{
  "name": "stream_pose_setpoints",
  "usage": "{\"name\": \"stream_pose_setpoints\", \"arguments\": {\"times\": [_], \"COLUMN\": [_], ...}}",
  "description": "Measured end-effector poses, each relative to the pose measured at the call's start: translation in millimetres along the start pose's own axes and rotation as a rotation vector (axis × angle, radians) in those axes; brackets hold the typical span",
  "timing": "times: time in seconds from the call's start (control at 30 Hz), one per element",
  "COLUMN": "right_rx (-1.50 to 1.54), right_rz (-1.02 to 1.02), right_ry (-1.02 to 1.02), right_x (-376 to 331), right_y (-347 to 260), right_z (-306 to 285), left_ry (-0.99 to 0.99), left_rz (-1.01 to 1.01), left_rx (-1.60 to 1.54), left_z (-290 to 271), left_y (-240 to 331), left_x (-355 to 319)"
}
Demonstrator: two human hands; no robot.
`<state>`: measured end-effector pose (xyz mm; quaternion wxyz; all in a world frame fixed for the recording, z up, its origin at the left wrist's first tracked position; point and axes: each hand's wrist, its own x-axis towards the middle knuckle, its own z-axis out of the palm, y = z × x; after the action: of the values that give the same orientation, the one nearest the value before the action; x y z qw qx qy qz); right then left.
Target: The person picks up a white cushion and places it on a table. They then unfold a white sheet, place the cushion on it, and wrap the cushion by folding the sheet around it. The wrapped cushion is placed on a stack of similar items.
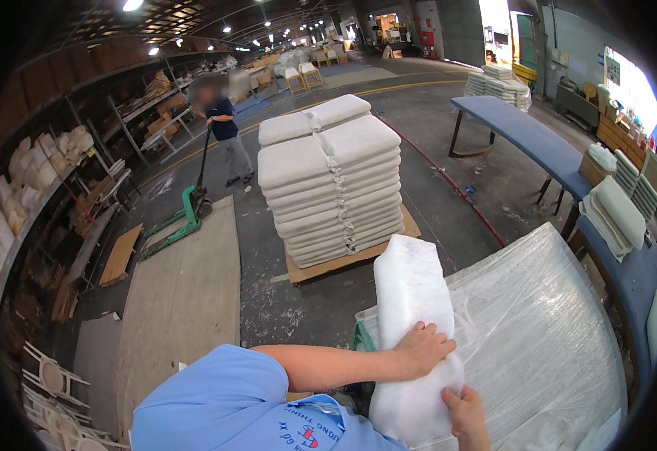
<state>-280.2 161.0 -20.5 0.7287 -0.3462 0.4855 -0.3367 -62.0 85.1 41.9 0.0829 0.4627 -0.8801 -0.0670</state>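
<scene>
A long white bundle of folded, fluffy batting (411, 289) stands out in front of me at the lower middle. Across it lies my left hand (424, 350), fingers curled over its right edge. Lower down, my right hand (466, 415) grips that same edge between thumb and fingers. The batting's underside is hidden. Beneath and to the right of it spreads a load wrapped in clear plastic film (531, 316). A bit of green metal (362, 337) shows beside the batting on the left.
Ahead, a tall stack of pale cushions (328, 180) sits on cardboard (411, 222). A co-worker (223, 124) holds a green pallet jack (185, 214) at the left. Long blue padded tables (524, 139) line the right. Loaded shelves (43, 195) and white chair frames (54, 376) occupy the left side.
</scene>
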Motion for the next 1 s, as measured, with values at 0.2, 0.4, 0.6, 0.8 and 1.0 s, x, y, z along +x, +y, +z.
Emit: {"name": "stream_pose_setpoints", "arguments": {"times": [0.2,0.4,0.6,0.8,1.0], "right_rx": [0.094,0.090,0.071,0.092,-0.156], "right_rz": [-0.012,-0.095,-0.099,-0.013,-0.072], "right_ry": [0.073,0.021,0.113,0.044,0.108], "right_x": [20,36,31,37,44], "right_y": [96,121,108,97,113], "right_z": [6,19,7,-4,-46], "left_ry": [-0.140,-0.041,0.348,0.237,0.207], "left_rz": [-0.054,-0.075,0.197,0.226,0.426], "left_rx": [-0.035,-0.262,-0.373,-0.175,-0.230], "left_z": [-3,-10,-38,-34,-30], "left_y": [0,5,-37,-61,-68], "left_x": [-1,12,-15,-18,42]}}
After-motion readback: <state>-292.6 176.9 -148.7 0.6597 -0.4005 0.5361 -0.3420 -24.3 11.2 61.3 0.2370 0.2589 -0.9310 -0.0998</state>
